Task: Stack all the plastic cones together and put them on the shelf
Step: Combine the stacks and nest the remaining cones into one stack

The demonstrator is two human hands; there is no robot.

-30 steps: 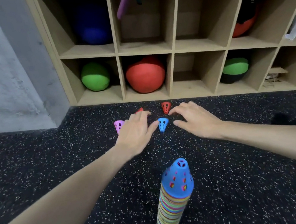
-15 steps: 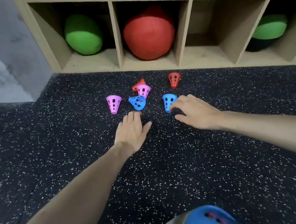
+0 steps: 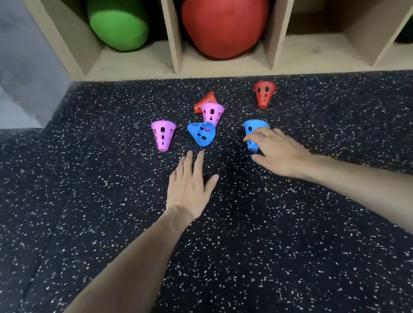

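Head view. Six loose cones lie on the speckled floor (image 3: 103, 225), near the foot of the shelf (image 3: 227, 68): pink cone (image 3: 163, 135), second pink cone (image 3: 211, 112), orange cone (image 3: 204, 100) behind it, red cone (image 3: 264, 93), tipped blue cone (image 3: 202, 133), blue cone (image 3: 253, 130).

Right hand (image 3: 278, 152): fingers curled over the blue cone, touching it; half a second ago only alongside. Grasp beginning, not yet a lift.

Left hand (image 3: 190, 185): flat, fingers straight, holding nothing, just short of the tipped blue cone.

The tall stack, visible a second ago, is out of frame. Judgement: collection of loose cones under way; shelving not yet started.
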